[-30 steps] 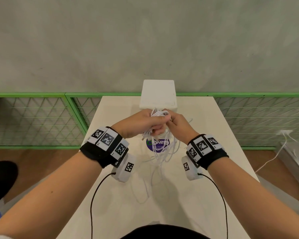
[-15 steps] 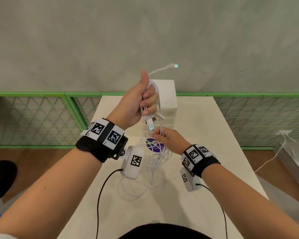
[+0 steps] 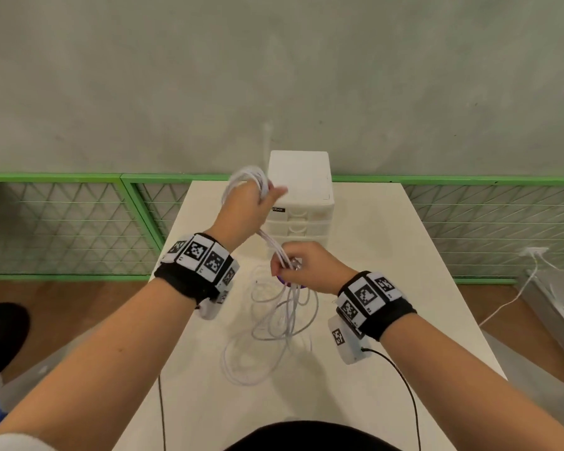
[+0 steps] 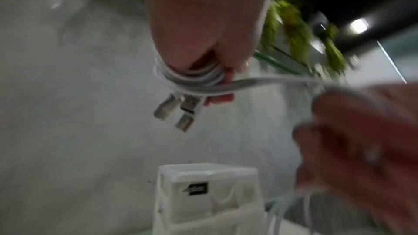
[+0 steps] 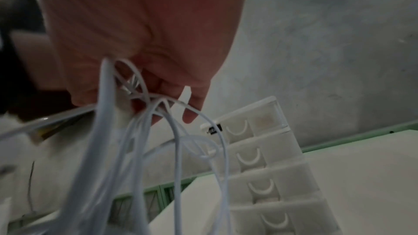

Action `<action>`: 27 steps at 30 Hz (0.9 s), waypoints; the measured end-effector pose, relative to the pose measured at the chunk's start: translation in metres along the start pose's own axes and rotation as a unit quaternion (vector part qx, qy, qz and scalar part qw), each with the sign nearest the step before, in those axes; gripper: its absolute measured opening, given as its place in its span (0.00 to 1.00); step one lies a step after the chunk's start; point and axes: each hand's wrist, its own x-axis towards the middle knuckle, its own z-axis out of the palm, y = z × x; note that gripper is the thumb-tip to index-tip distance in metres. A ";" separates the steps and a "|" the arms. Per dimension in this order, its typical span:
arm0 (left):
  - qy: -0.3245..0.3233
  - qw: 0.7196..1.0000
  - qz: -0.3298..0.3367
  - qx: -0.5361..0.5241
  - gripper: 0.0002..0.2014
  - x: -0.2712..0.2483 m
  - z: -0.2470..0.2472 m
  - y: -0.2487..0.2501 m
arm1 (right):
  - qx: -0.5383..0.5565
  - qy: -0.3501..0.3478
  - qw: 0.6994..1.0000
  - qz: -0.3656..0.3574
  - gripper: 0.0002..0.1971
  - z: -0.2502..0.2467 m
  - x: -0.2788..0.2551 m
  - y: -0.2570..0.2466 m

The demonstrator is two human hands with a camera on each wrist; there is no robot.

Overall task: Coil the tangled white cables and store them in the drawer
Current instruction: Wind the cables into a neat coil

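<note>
The left hand (image 3: pixel 245 209) now carries several turns of the white cables (image 3: pixel 284 307) wound around its fingers (image 4: pixel 222 74), where half a second ago it held only a short doubled length raised high with one plug end flicking free above it. The hand sits lower and further left now, beside the drawer unit (image 3: pixel 300 203), and in the left wrist view the turns lie side by side across the curled fingers, with the USB plugs (image 4: pixel 178 112) hanging out below the coil. The right hand (image 3: pixel 306 268) has stayed low over the tabletop (image 3: pixel 404 288); its fingers are curled around a bunch of strands that runs taut up to the left hand, apparently feeding slack upward.

Judged from this, the coiling is under way but far from finished. A good deal of cable is not yet wound: loose loops hang from the right hand and lie spread on the tabletop in front of the person, partly covering a purple disc (image 3: pixel 282 281). The strands in the right wrist view cross one another, so snags may form as they are drawn in. The drawers (image 5: pixel 260 156) all appear closed, so storing has not begun.
</note>
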 end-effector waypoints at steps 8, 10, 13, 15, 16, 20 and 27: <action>-0.351 0.918 -0.131 -0.131 0.26 -0.030 -0.005 -0.002 | 0.081 0.145 0.986 0.028 0.06 -0.032 -0.002 0.009; -0.304 0.933 -0.125 -0.144 0.22 -0.029 -0.008 0.002 | 0.006 0.130 0.989 0.069 0.07 -0.037 -0.005 0.025; -0.143 0.956 -0.151 -0.207 0.20 -0.021 -0.020 0.006 | -0.073 0.080 0.984 0.142 0.03 -0.038 -0.019 0.057; -0.067 0.951 -0.156 -0.259 0.20 -0.014 -0.031 0.007 | -0.087 0.070 0.978 0.178 0.01 -0.034 -0.030 0.076; -0.045 0.944 -0.156 -0.287 0.20 -0.011 -0.037 0.008 | -0.099 0.060 0.974 0.195 0.03 -0.032 -0.035 0.085; -0.047 0.949 -0.151 -0.272 0.20 -0.004 -0.047 0.016 | -0.096 0.027 0.960 0.262 0.08 -0.026 -0.046 0.103; -0.124 0.962 -0.130 -0.203 0.21 -0.015 -0.025 0.043 | 0.081 0.209 0.971 0.080 0.25 -0.040 -0.017 0.017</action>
